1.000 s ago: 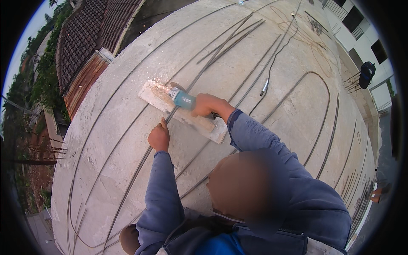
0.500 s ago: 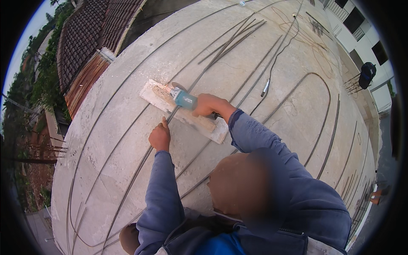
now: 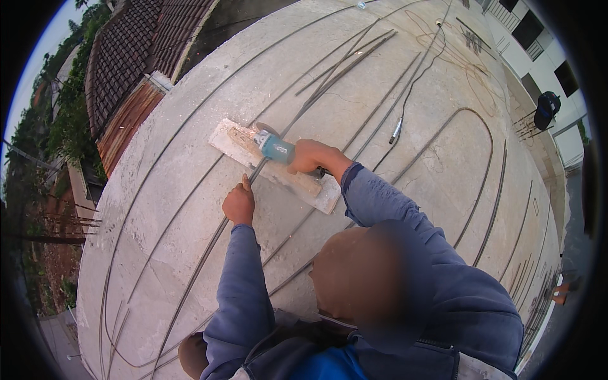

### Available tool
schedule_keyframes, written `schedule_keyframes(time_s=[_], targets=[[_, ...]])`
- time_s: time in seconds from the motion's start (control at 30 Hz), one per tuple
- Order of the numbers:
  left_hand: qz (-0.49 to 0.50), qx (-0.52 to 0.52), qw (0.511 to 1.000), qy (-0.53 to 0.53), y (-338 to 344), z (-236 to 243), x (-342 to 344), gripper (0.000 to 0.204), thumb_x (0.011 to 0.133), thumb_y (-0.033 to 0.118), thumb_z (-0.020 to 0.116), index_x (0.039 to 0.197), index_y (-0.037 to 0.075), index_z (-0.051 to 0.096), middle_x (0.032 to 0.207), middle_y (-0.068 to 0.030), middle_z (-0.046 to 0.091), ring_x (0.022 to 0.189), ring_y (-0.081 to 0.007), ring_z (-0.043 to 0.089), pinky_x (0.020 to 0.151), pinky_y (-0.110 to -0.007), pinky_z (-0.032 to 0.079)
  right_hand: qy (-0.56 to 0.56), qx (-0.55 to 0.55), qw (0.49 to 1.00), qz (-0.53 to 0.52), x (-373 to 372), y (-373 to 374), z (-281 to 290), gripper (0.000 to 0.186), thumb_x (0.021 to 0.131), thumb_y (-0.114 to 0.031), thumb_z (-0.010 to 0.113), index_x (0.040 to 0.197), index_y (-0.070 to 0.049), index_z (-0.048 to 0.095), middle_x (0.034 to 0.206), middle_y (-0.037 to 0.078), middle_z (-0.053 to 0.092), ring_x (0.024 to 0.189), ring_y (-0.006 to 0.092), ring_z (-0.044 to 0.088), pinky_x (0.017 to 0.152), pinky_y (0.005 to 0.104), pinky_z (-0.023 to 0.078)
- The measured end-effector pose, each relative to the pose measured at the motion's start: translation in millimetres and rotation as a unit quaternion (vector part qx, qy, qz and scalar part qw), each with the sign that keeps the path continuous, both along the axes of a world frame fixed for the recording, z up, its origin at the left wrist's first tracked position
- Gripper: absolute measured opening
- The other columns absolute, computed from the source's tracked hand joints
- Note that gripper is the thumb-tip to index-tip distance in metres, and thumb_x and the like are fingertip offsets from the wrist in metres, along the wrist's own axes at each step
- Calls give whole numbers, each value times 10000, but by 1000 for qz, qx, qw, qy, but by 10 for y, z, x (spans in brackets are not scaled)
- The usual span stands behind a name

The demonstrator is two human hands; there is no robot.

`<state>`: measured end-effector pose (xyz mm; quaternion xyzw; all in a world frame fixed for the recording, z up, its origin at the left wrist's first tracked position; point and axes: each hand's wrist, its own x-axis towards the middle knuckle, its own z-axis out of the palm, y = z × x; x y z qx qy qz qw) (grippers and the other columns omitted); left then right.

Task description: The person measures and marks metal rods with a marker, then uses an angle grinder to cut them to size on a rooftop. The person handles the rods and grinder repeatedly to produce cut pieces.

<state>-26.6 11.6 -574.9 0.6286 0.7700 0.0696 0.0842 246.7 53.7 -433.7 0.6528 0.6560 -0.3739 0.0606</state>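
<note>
My right hand [image 3: 315,156] is wrapped round the body of a teal angle grinder [image 3: 277,149]. Its disc [image 3: 266,128] meets a steel reinforcing bar [image 3: 258,170] that crosses a pale, dusty board [image 3: 290,179]. My left hand [image 3: 239,202] is closed on the same bar just nearer than the board, its index finger stretched along the steel. The exact contact of disc and bar is partly hidden by the grinder head.
More long bars [image 3: 202,253] run across the concrete slab [image 3: 171,209]. Several cut lengths [image 3: 345,66] lie beyond the grinder. A black cable [image 3: 413,82] with a silver-and-black connector [image 3: 396,131] lies to the right. Tiled roofs [image 3: 120,69] border the slab's left edge.
The bright sparks around the disc have died away. Beyond the grinder, the crossed bars have shifted and lie at a different angle. Both hands have stayed nearly in place.
</note>
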Motion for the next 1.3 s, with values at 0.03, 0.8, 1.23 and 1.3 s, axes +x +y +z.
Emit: schedule_keyframes(time_s=[0.03,0.8,1.23,1.3], targets=[[0,-1,1000,1,-1,1,1,767,1156,657,301,999,161,864,898,-185,818,824,-409,799,727,-557,613,2,0,1000,2,1,-3,14,680,809,-424,860,1218,110,763,1201,281,788,1080,401,781,913,463,611],[-1,0,1000,3,-3,35,23,768,1158,655,306,997,155,867,898,-196,816,816,-404,802,714,-541,619,8,2,1000,0,28,19,-43,673,796,-411,849,1196,123,760,1195,282,788,1071,410,777,911,459,605],[-3,-1,1000,7,-5,27,13,757,1161,641,303,991,157,860,907,-188,819,825,-409,800,727,-555,617,11,-4,1000,0,30,8,-1,676,809,-423,847,1216,110,764,1218,288,783,1098,409,775,924,462,605],[-11,17,1000,17,-24,33,22,743,1170,609,313,946,140,843,882,-173,816,792,-390,799,688,-536,618,13,-5,1000,0,32,5,7,678,811,-424,846,1221,110,763,1221,289,782,1104,411,774,930,462,606]])
